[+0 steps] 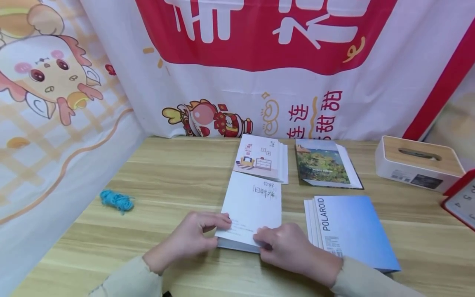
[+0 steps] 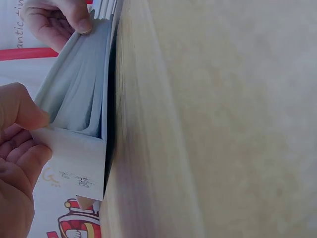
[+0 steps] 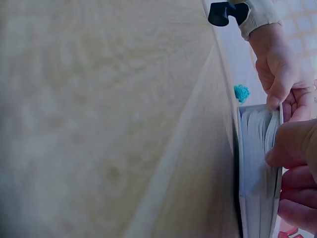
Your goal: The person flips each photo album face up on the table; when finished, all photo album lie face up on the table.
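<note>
A white photo album point(image 1: 256, 206) with dark lettering lies flat on the table in the head view, its page edges towards me. My left hand point(image 1: 191, 235) holds its near left corner, thumb below the cover and fingers on top. In the left wrist view, that thumb and the fingers pinch the cover point(image 2: 74, 158) at its edge. On the near right side, my right hand point(image 1: 287, 247) grips the same cover. The right wrist view shows its thumb against the pages point(image 3: 255, 144), with the fingers over the cover. Between the covers, the pages fan slightly apart.
Behind the album lies a stack with a drawn room point(image 1: 256, 161). To the right are a landscape-covered album point(image 1: 323, 163), a blue POLAROID album point(image 1: 352, 227), a tissue box point(image 1: 419, 161) and a red-framed object point(image 1: 464, 202). Blue yarn point(image 1: 116, 200) lies left. Printed cloth point(image 1: 237, 82) hangs behind.
</note>
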`<action>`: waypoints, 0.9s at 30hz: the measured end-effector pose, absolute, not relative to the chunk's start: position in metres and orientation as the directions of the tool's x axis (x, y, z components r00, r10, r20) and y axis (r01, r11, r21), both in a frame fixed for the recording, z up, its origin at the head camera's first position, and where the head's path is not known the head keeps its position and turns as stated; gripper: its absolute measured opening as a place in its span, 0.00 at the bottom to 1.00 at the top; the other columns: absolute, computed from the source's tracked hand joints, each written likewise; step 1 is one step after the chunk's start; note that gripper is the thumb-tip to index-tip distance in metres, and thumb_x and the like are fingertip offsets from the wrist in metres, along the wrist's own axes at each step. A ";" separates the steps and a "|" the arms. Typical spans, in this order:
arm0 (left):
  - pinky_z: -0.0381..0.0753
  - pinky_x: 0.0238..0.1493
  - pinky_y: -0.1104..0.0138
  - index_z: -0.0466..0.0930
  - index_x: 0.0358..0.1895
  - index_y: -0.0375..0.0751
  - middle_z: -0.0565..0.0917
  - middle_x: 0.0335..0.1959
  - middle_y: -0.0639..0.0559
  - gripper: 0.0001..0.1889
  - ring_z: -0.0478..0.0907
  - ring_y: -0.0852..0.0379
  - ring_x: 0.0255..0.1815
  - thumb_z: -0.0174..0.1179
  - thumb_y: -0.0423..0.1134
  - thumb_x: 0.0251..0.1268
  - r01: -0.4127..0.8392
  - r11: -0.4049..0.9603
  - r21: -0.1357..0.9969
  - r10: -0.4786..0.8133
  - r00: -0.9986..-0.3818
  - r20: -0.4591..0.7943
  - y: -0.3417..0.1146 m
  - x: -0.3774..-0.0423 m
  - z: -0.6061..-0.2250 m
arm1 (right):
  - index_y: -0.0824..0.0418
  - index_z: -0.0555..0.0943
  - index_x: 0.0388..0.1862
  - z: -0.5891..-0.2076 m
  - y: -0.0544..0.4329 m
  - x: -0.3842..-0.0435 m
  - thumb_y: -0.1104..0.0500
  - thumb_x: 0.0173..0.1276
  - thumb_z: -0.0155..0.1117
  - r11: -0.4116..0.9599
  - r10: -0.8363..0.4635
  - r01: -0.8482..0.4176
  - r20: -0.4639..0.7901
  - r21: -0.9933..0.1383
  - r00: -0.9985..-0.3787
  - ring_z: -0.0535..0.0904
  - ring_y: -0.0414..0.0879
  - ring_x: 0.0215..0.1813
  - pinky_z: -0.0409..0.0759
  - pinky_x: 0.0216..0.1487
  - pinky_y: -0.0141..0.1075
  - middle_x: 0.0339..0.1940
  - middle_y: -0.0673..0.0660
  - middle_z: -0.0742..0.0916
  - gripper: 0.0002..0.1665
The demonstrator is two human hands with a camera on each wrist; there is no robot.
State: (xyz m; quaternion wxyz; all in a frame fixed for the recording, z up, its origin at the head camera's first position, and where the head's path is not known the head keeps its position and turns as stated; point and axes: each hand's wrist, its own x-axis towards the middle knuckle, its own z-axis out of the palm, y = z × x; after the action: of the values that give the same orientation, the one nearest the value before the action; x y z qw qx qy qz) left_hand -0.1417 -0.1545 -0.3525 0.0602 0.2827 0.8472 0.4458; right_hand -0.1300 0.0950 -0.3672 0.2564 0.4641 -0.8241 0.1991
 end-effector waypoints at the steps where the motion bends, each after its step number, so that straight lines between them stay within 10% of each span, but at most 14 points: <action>1: 0.75 0.54 0.67 0.84 0.41 0.40 0.82 0.50 0.48 0.19 0.76 0.50 0.57 0.60 0.20 0.43 0.423 0.452 0.785 0.536 -0.833 0.140 -0.155 -0.143 -0.353 | 0.50 0.72 0.19 -0.368 0.095 -0.130 0.63 0.38 0.68 0.494 -0.668 -0.866 0.602 -0.080 -0.437 0.56 0.27 0.14 0.50 0.16 0.15 0.12 0.38 0.69 0.13; 13: 0.76 0.53 0.63 0.84 0.42 0.39 0.82 0.50 0.47 0.17 0.77 0.49 0.56 0.62 0.23 0.45 0.558 0.521 0.646 0.602 -0.777 0.186 -0.155 -0.147 -0.351 | 0.52 0.77 0.22 -0.368 0.095 -0.132 0.63 0.42 0.67 0.518 -0.697 -0.843 0.499 -0.146 -0.515 0.59 0.27 0.15 0.55 0.16 0.15 0.15 0.40 0.73 0.09; 19: 0.71 0.59 0.56 0.83 0.45 0.43 0.82 0.51 0.49 0.19 0.76 0.50 0.56 0.64 0.26 0.46 0.618 0.577 0.534 0.646 -0.745 0.165 -0.154 -0.143 -0.343 | 0.58 0.84 0.41 -0.358 0.104 -0.130 0.58 0.53 0.68 0.527 -0.679 -0.728 0.299 -0.438 -0.671 0.79 0.31 0.28 0.77 0.32 0.22 0.32 0.49 0.88 0.14; 27: 0.74 0.57 0.59 0.80 0.52 0.42 0.80 0.54 0.52 0.20 0.75 0.55 0.57 0.65 0.35 0.52 0.682 0.499 0.535 0.677 -0.692 0.251 -0.139 -0.145 -0.327 | 0.59 0.81 0.51 -0.348 0.127 -0.134 0.54 0.58 0.67 0.472 -0.556 -0.408 0.096 -0.781 -0.826 0.82 0.44 0.48 0.80 0.49 0.34 0.48 0.52 0.85 0.22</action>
State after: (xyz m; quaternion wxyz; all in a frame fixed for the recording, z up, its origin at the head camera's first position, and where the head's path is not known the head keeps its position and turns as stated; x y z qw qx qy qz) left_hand -0.1447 -0.1392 -0.3266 -0.0042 0.3926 0.8656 0.3108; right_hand -0.1345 0.1267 -0.3476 -0.0860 0.2824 -0.8537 0.4291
